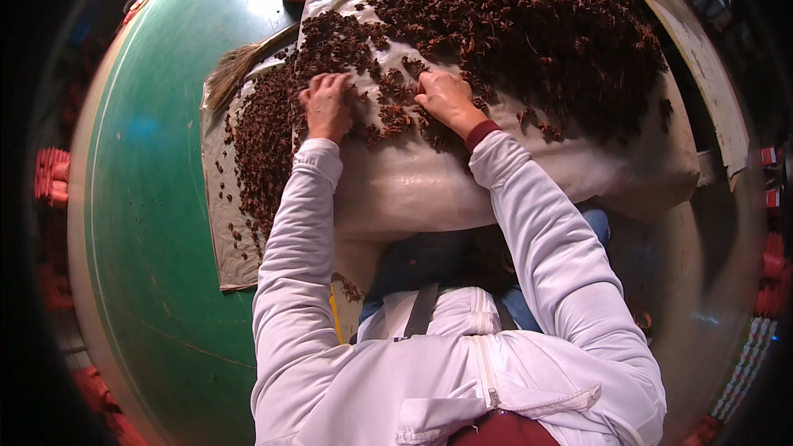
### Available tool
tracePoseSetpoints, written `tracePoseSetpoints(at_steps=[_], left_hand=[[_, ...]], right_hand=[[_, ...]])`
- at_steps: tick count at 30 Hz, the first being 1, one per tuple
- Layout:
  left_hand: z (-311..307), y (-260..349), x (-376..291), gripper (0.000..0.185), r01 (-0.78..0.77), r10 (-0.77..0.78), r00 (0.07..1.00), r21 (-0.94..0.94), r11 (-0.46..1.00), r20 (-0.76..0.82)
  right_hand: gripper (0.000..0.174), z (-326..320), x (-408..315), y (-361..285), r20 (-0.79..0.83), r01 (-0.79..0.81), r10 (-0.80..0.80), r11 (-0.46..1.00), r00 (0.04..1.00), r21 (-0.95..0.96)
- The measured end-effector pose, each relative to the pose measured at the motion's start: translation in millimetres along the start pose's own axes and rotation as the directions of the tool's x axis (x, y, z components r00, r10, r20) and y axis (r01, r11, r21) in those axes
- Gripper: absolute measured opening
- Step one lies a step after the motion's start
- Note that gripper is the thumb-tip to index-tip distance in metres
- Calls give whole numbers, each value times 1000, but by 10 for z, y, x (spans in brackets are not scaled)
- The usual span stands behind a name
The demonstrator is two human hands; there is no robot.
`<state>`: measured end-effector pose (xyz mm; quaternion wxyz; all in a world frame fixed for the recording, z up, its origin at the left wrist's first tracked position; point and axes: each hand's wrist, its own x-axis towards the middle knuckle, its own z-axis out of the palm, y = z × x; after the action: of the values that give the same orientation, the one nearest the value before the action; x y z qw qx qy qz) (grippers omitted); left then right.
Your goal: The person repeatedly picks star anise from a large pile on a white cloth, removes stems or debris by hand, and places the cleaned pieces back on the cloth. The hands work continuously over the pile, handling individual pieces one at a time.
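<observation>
A large heap of dried star anise (514,25) covers the far part of a table draped in a pale plastic sheet (409,189). My left hand (326,105), slightly blurred, is over a smaller spread of pods (334,40) by the table's left edge. Its fingers curl down, and whatever lies under them is hidden. To its right, my right hand (451,99) has thumb and forefinger drawn together among loose star anise pods (396,118). I cannot make out whether a pod is between those fingertips. Bare patches of the sheet show between the two hands.
Left of the table and lower, more star anise (263,136) lies on a pale sheet (217,223) over the green floor (167,248). A straw broom (232,71) rests at that sheet's far end. A worn pale board (700,56) runs along the right side.
</observation>
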<state>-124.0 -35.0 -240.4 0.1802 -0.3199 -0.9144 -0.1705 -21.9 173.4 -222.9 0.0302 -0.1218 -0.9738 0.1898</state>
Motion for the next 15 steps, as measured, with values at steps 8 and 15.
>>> tracePoseSetpoints(at_steps=[8,15], left_hand=[[148,510,119,29,-87,88,996,-228,970,-6],[215,604,69,22,-137,147,988,-165,977,48]], right_hand=[[13,21,-36,236,-250,134,-53,939,967,318],[24,106,55,48,-258,348,-338,937,905,-4]])
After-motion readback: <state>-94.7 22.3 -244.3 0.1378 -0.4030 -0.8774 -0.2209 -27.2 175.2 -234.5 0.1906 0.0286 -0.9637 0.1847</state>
